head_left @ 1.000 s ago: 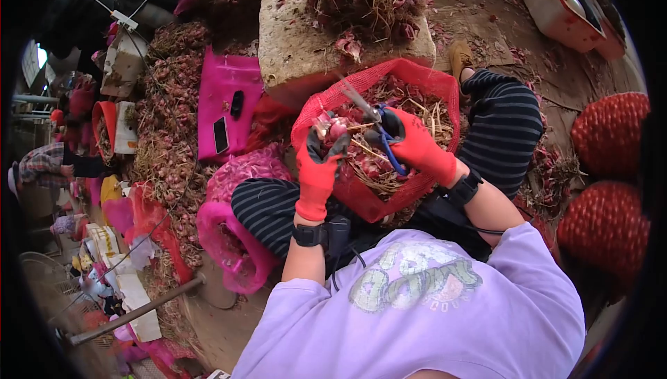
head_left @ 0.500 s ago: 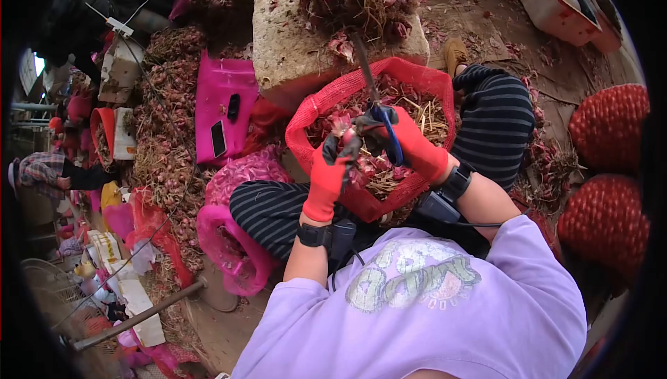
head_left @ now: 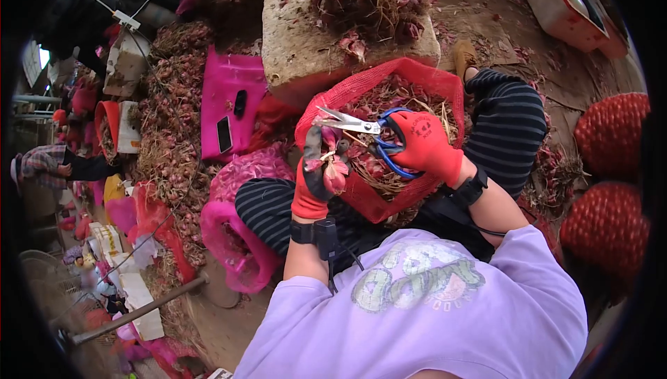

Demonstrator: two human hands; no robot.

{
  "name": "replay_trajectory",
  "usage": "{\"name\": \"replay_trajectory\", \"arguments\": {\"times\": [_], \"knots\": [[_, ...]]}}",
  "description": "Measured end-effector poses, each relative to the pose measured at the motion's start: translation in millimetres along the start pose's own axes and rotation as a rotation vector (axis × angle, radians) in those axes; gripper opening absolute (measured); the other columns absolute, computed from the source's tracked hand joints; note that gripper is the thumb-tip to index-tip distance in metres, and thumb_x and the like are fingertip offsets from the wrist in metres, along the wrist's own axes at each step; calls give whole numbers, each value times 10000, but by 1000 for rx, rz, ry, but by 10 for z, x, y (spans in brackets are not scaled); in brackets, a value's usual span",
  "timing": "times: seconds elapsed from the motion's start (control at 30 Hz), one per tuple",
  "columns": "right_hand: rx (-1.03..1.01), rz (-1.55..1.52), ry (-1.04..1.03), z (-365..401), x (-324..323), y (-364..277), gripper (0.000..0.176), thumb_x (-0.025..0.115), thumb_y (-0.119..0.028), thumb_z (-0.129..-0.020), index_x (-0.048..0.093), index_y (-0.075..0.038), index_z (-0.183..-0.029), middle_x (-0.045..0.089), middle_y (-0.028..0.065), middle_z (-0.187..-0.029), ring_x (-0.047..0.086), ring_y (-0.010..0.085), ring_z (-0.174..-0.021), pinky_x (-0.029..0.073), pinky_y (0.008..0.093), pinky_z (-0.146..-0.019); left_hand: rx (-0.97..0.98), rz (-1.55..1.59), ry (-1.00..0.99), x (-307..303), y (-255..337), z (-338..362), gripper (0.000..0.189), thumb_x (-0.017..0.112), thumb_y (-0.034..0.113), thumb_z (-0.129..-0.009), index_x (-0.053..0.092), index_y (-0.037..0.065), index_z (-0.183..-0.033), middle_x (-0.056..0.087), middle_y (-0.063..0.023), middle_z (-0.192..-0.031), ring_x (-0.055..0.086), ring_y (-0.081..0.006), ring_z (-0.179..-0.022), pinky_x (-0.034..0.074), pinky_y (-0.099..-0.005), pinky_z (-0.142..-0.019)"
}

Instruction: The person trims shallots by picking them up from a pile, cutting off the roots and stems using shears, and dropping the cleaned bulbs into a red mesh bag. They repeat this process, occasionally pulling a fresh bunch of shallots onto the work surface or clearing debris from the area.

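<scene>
My left hand [head_left: 314, 179], in a red and dark grey glove, is closed around a few shallots [head_left: 335, 173] with dry stems. In my right hand [head_left: 422, 144], gloved the same way, is a pair of scissors [head_left: 358, 124] with blue handles. The blades are slightly apart and reach left, over the top of my left hand by the shallot stems. Beneath both hands a red mesh bag [head_left: 455, 87] stands with its mouth open, holding loose shallots and dry stalk bits.
Beyond the bag sits a foam block [head_left: 288, 52] with a heap of untrimmed shallots [head_left: 375, 0] on top. A phone [head_left: 224, 134] lies on pink plastic [head_left: 215, 91] at left. Two full red mesh sacks [head_left: 611, 132] stand at right. A person [head_left: 45, 167] is at far left.
My right hand has turned the scissors from pointing away to pointing left, across my left hand. My left hand has rolled over, bringing the shallots into fuller view.
</scene>
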State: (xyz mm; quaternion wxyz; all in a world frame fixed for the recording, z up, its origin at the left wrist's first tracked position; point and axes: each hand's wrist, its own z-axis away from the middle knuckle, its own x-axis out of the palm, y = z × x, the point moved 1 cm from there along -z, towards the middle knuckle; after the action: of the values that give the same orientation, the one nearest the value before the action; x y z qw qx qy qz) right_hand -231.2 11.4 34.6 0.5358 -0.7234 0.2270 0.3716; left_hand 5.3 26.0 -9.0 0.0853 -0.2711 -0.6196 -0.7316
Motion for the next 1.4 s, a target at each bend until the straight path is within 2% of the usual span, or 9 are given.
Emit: {"name": "replay_trajectory", "arguments": {"times": [0.17,0.27,0.37,0.47,0.9,1.0,1.07,1.1,1.4], "knots": [[-22,124,23,3,-28,27,443,702,-375,-646,581,-80,-953,598,106,-893,586,299,-817,453,391,-703,-77,237,36,140,137,-41,515,491,248,-893,320,72,-1346,529,-75,-937,537,-145,-702,470,-276,-649],[-16,186,5,16,-34,87,445,704,-380,-644,579,-82,-950,596,106,-892,585,298,-814,450,391,-695,-188,106,-10,135,248,-52,456,479,260,-895,393,49,-1290,535,-59,-993,542,-130,-728,457,-258,-676],[-57,213,8,26,-49,105,424,700,-385,-650,583,-86,-927,600,106,-854,588,296,-784,453,391,-674,12,-263,-12,-201,25,-8,445,486,257,-906,430,25,-1282,562,-94,-1054,559,-144,-801,461,-254,-618],[-61,188,-44,34,-28,128,395,694,-392,-661,589,-91,-895,603,103,-791,592,299,-735,456,391,-644,-330,-153,59,-106,221,-139,317,498,260,-890,518,46,-1124,562,-19,-902,510,-73,-672,411,-207,-590],[92,-32,-257,54,-12,166,399,672,-400,-697,597,-114,-965,635,85,-830,612,295,-792,472,386,-686,-162,-460,-35,103,449,-139,268,557,248,-884,573,55,-1069,508,56,-683,405,-14,-504,287,-184,-453],[100,-68,-208,51,-76,124,382,661,-387,-715,598,-112,-973,635,101,-865,611,303,-810,475,386,-691,-93,-374,-101,-32,326,-191,276,547,253,-899,573,53,-1088,545,32,-770,429,-26,-516,313,-183,-456],[12,29,-93,64,-108,156,371,650,-387,-729,599,-108,-967,632,110,-870,610,306,-807,475,387,-687,-299,-69,-66,15,390,-186,285,533,257,-911,575,49,-1101,610,-18,-921,471,-46,-558,371,-185,-479],[-2,5,-68,69,-135,164,360,637,-384,-742,596,-100,-959,627,119,-867,607,309,-802,470,393,-692,-314,-163,25,88,397,-202,300,536,209,-901,531,55,-1159,510,58,-701,416,-29,-479,307,-193,-432],[-116,39,-70,84,-174,119,385,651,-393,-718,588,-101,-960,613,113,-857,598,306,-804,467,395,-691,-339,196,-317,-56,247,-208,357,609,125,-855,516,8,-1179,584,-52,-1068,588,-148,-859,479,-263,-758]]}}
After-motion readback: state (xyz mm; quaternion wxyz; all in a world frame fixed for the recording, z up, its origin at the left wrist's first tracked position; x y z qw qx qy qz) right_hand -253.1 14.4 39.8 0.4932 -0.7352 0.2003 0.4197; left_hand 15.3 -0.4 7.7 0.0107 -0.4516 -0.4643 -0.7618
